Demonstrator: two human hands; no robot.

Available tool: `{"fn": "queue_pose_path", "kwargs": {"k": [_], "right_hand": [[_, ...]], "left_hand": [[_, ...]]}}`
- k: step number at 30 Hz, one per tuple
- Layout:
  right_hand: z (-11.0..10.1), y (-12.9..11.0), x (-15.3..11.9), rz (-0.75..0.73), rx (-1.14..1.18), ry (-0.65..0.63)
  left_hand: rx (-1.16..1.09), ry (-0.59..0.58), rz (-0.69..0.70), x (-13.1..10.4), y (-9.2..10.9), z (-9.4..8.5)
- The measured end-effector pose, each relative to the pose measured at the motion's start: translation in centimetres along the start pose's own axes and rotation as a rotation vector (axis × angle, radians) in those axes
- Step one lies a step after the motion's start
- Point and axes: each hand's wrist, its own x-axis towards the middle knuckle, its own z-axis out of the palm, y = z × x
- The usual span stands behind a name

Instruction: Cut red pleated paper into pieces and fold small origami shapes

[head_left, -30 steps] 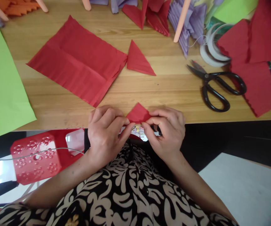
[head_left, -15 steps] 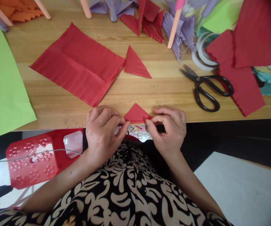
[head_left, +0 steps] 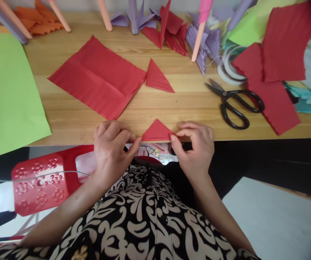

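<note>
A small folded red paper triangle [head_left: 157, 130] lies at the table's front edge, its tip pointing away from me. My left hand [head_left: 113, 144] pinches its left corner between thumb and forefinger. At the right corner, my right hand [head_left: 195, 146] has thumb and forefinger closed on the paper. Beyond it rest another red triangle [head_left: 158, 77] and a large creased red sheet [head_left: 98, 77]. Black-handled scissors [head_left: 232, 99] lie to the right, their blades pointing left.
Tape rolls [head_left: 230, 66] and torn red paper [head_left: 284, 43] are at the right. A green sheet [head_left: 9, 97] covers the left end. Purple folded paper [head_left: 204, 41], orange paper [head_left: 40, 20] and rods line the back. Below stands a red stool [head_left: 40, 184].
The view has shifted slightly, so the things on the table appear further right at the left side. My left hand has moved slightly outward; both hands are still at the triangle's corners.
</note>
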Motion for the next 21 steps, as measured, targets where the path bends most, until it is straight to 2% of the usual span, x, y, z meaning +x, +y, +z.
{"fn": "queue_pose_path", "kwargs": {"k": [5, 7, 9, 11, 13, 17, 21], "right_hand": [[0.2, 0.2, 0.0, -0.026, 0.002, 0.012], [0.2, 0.2, 0.0, -0.028, -0.003, 0.014], [0.2, 0.1, 0.0, -0.026, 0.004, 0.012], [0.2, 0.1, 0.1, -0.028, 0.013, 0.016], [0.2, -0.1, 0.1, -0.03, 0.012, 0.021], [0.3, -0.1, 0.1, -0.024, 0.016, 0.014], [-0.5, 0.8, 0.0, -0.016, 0.011, 0.071]], "left_hand": [[0.041, 0.061, 0.038, -0.4, -0.4, -1.6], [-0.004, 0.049, 0.114, -0.6, 0.5, -2.4], [-0.115, -0.044, 0.269, -0.7, 1.8, -2.7], [-0.22, -0.191, 0.429, -1.0, 2.9, -2.1], [-0.203, -0.265, 0.48, -1.3, 3.3, -0.8], [-0.152, -0.273, 0.472, -1.9, 2.7, 1.6], [-0.148, -0.242, 0.483, -2.2, 2.1, 1.9]]}}
